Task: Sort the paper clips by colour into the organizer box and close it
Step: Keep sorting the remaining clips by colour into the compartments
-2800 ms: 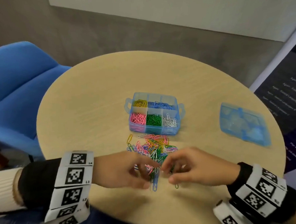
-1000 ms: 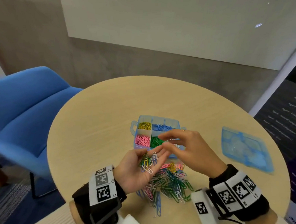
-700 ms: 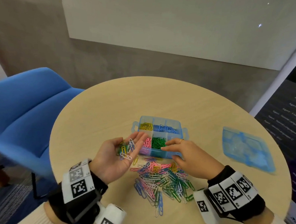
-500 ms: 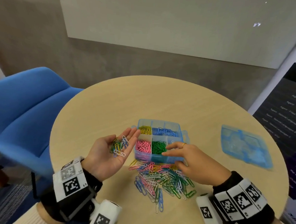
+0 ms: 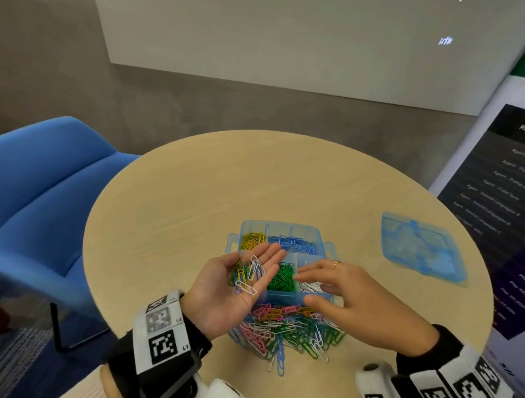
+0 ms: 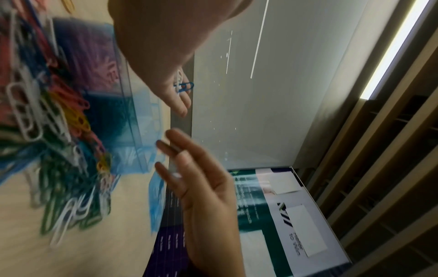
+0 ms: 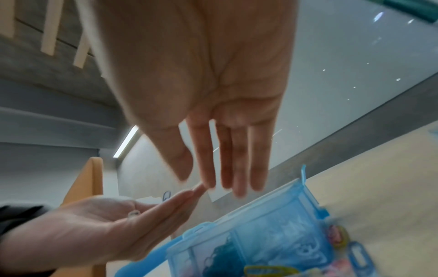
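Left hand [image 5: 229, 291] palm up, fingers straight and together, cradling a small mixed bunch of paper clips [image 5: 246, 275] (white, blue, green, yellow) on the palm, not gripped. It hovers over the near-left part of the translucent blue plastic organizer box [image 5: 325, 249], covering that compartment.

Right hand [image 5: 350, 297] palm down, fingers extended and slightly spread, holding nothing. Fingertips sit over the near-right compartment with white clips, just beside the left hand's fingertips. Gold ring [image 5: 337, 264] on one finger. Right wrist view confirms flat palm and straight fingers [image 7: 239, 168]; whether the two hands' fingertips touch can't be told.

Box stands open at the centre of the round light-wood tabletop [image 5: 194, 201]. Visible compartments: yellow clips far left, blue clips far middle to right, green clips near middle, white near right.

Loose heap of mixed-colour paper clips [image 5: 287, 331] lies on the tabletop touching the near wall of the box, between the two wrists. Pink, green, white, blue and yellow all present.

Translucent blue box lid [image 5: 420, 248] lies flat, well apart to the right, close to the tabletop edge.

Blue upholstered chair [image 5: 42, 193] left of the tabletop. Dark printed banner [image 5: 505, 193] at far right.
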Motion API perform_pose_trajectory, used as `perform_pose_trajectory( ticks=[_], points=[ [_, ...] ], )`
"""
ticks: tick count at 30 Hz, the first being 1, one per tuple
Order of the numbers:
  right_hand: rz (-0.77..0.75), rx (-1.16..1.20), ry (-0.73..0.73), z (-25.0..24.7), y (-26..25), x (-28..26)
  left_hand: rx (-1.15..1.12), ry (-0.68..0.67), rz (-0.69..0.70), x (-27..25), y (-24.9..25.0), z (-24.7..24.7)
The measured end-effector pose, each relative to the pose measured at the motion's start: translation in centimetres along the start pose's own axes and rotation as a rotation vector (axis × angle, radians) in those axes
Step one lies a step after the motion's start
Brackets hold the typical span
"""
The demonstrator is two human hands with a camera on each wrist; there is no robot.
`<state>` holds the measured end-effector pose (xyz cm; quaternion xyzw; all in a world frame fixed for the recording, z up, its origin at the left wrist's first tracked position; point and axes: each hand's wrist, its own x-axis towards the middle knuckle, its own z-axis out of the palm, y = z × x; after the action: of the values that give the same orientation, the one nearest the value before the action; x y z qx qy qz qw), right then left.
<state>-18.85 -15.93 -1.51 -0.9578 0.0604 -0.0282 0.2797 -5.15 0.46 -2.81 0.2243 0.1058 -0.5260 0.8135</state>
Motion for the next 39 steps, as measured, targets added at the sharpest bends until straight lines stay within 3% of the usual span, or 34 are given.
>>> perform_pose_trajectory(
  ticks=[3,7,13,18,22,27,29,33,39],
  points=[
    [-0.034,0.103,0.23,0.3,-0.7,-0.6,0.085,-0.002,-0.043,-0.3,-1.1,0.0],
    [-0.08,0.104,0.334,0.7,-1.6,-0.8,0.11,-0.017,-0.092,-0.6,-2.7,0.1],
    [-0.114,0.124,0.233,1.9,-1.6,-0.9,0.147,-0.029,-0.121,-0.6,-3.3,-0.4],
    [-0.11,0.27,0.163,2.2,-1.5,-0.6,0.152,-0.025,-0.166,-0.2,-3.6,-1.0],
    [-0.1,0.253,0.136,0.8,-1.7,-0.1,0.064,-0.067,-0.194,-0.4,-3.4,-0.7],
    [-0.031,0.19,0.433,-2.4,-1.3,3.1,0.113,-0.045,-0.169,-0.3,-2.8,-0.5],
    [0.009,0.117,0.48,-2.7,-0.7,4.7,0.12,-0.031,-0.156,-0.4,-2.6,-0.3],
    [0.037,0.002,0.444,-2.6,-0.9,4.6,0.117,-0.048,-0.122,-0.6,-2.0,-0.2],
    [-0.187,0.098,0.24,0.8,-4.9,0.7,0.063,-0.041,-0.087,-0.3,-2.0,-0.6]
  ],
)
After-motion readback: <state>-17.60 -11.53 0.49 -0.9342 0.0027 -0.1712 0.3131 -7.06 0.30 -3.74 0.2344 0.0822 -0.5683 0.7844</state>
